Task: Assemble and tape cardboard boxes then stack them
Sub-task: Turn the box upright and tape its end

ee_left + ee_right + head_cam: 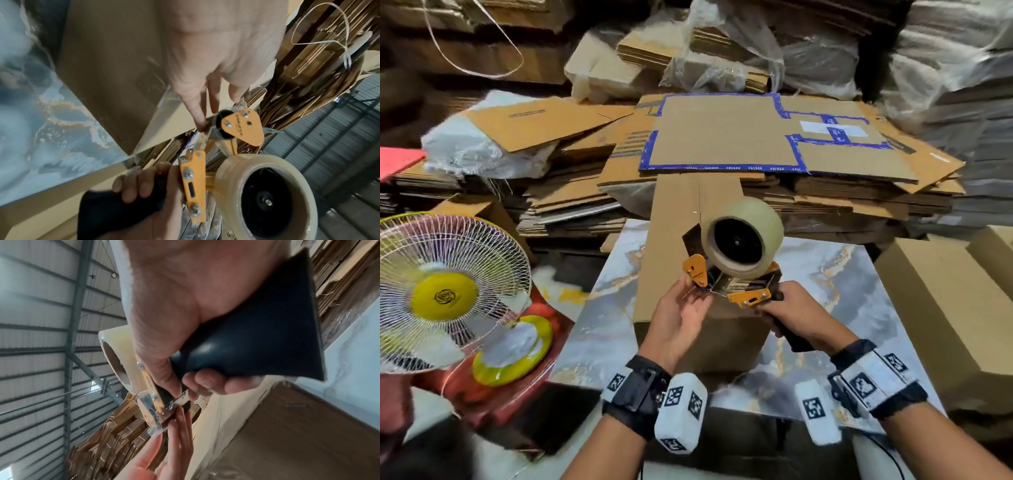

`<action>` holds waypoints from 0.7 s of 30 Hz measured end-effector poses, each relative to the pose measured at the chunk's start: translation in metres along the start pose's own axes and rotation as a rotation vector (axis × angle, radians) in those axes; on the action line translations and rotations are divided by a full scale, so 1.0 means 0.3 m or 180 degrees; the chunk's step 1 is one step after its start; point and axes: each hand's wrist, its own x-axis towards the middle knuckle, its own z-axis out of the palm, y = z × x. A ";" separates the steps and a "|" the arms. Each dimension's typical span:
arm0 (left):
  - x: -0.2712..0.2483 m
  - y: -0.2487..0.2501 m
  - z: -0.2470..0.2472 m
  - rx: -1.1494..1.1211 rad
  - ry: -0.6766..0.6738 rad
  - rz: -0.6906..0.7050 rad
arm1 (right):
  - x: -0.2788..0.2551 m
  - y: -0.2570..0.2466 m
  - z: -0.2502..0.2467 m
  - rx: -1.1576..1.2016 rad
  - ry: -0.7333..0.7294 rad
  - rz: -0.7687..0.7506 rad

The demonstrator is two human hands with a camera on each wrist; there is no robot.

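A tall brown cardboard box [674, 246] stands upright on the marble-patterned table [839, 274], its top flaps folded down with a seam along the middle. Above its near end I hold an orange tape dispenser [746, 294] carrying a clear tape roll [743, 236]. My right hand [791, 315] grips its black handle [257, 340]. My left hand [685, 311] reaches up with straight fingers [197, 113] that touch the dispenser's front roller and the loose tape end [156, 431]. The box's side [111, 65] fills the left wrist view behind the hand.
A yellow-hubbed table fan [445, 291] stands at the left. Stacks of flattened cardboard [756, 144] rise behind the table, some under plastic wrap. Assembled boxes [945, 308] sit to the right of the table.
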 end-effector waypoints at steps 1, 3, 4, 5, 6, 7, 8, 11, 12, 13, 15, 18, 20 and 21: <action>-0.015 0.007 -0.013 -0.0014 0.0001 0.0032 | 0.000 -0.013 0.012 0.0012 -0.0006 0.0042; -0.038 0.026 -0.031 -0.0062 -0.0017 0.0006 | 0.003 -0.031 0.033 0.0057 -0.0026 0.0127; -0.047 0.036 -0.038 -0.0108 -0.0007 -0.0023 | 0.005 -0.037 0.042 0.0070 -0.0049 0.0150; -0.057 0.047 -0.044 -0.0160 0.0006 -0.0027 | 0.008 -0.042 0.049 0.0082 -0.0079 0.0164; -0.069 0.057 -0.046 -0.0211 0.0003 -0.0027 | 0.012 -0.045 0.055 0.0094 -0.0107 0.0175; -0.077 0.065 -0.049 -0.0242 -0.0008 -0.0017 | 0.016 -0.049 0.061 0.0093 -0.0133 0.0174; -0.087 0.074 -0.051 -0.0259 -0.0042 -0.0015 | 0.021 -0.054 0.066 0.0069 -0.0152 0.0168; -0.101 0.093 -0.069 -0.0268 -0.0090 0.0053 | 0.026 -0.078 0.074 -0.0031 -0.0233 0.0143; -0.101 0.097 -0.077 -0.0221 -0.0104 0.0090 | 0.026 -0.086 0.075 -0.0055 -0.0261 0.0137; -0.110 0.099 -0.076 -0.0175 -0.0118 0.0125 | 0.026 -0.094 0.076 -0.0065 -0.0280 0.0144; -0.114 0.100 -0.088 -0.0188 -0.0070 0.0240 | 0.022 -0.104 0.082 -0.0031 -0.0313 0.0163; -0.109 0.094 -0.111 -0.0292 -0.0007 0.0349 | 0.017 -0.112 0.089 -0.0018 -0.0376 0.0141; -0.106 0.094 -0.122 -0.0328 0.0024 0.0336 | 0.015 -0.115 0.088 -0.0021 -0.0421 0.0127; -0.110 0.097 -0.124 -0.0285 0.0035 0.0328 | 0.016 -0.117 0.086 -0.0020 -0.0453 0.0125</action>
